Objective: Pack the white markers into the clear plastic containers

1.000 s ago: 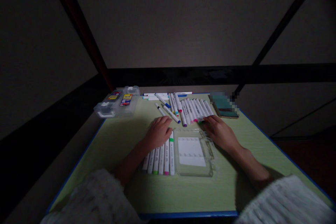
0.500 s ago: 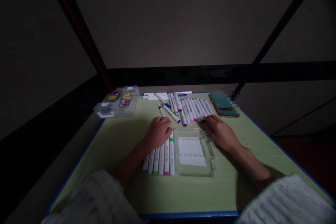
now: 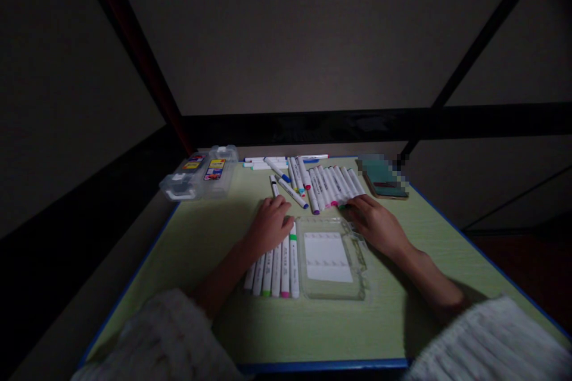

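My left hand [image 3: 270,226] is closed over the top of a row of white markers [image 3: 276,277] in the left half of a clear plastic case [image 3: 330,294]. Its fingertips are on a white marker with a black band [image 3: 274,186], whose lower end they hide. To the right, my right hand [image 3: 379,225] lies palm down, fingers loosely stretched, at the near ends of a slanted row of markers [image 3: 330,184]. A dark green marker end [image 3: 342,206] shows beside those fingertips. The case's right half holds a white card [image 3: 328,257] and no markers.
Two clear closed cases with labels [image 3: 213,169] lie at the back left. Loose markers [image 3: 268,162] are scattered along the back edge. A phone with a teal screen [image 3: 384,177] lies at the back right. The green table [image 3: 348,333] has a blue edge.
The black-banded marker has turned slightly straighter at my left fingertips. My right hand stays almost where it was.
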The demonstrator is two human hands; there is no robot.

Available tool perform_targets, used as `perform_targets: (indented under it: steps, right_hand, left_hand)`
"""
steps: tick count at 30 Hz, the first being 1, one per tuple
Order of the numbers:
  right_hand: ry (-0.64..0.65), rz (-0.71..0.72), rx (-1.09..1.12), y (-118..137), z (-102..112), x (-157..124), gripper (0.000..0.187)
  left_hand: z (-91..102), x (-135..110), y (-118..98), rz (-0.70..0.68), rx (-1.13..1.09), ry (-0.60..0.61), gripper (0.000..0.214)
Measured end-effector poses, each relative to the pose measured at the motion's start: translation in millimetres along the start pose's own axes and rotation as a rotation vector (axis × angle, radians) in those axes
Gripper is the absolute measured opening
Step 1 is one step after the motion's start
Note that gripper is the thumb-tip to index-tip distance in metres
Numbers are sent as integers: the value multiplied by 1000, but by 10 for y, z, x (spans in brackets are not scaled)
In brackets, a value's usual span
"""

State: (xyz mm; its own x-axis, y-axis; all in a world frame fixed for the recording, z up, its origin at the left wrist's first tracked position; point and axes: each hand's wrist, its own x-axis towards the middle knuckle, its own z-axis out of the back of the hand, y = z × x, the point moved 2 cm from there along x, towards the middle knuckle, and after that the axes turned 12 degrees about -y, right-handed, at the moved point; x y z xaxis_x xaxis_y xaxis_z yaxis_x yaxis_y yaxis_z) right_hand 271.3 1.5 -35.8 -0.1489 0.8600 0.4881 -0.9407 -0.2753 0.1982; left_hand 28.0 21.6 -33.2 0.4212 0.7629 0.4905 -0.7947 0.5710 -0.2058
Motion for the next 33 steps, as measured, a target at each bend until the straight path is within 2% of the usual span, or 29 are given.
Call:
perform_targets:
  steps: [7,16,27,33]
  right_hand:
    - [-14,10,6,-9,-5,-1,22]
    - [-32,12,3,7,4,-2,21]
    - [-27,36,18,-14,-9,0,22]
    - [-49,37,21,-16,-8,-4,21]
  left_hand:
    - [11,25,17,74,-57,-100,16]
    - [43,33,69,109,-96,-176,26]
    - [64,22,36,87,-150,-211,21]
    - [101,10,-4,-28,-156,-293,20]
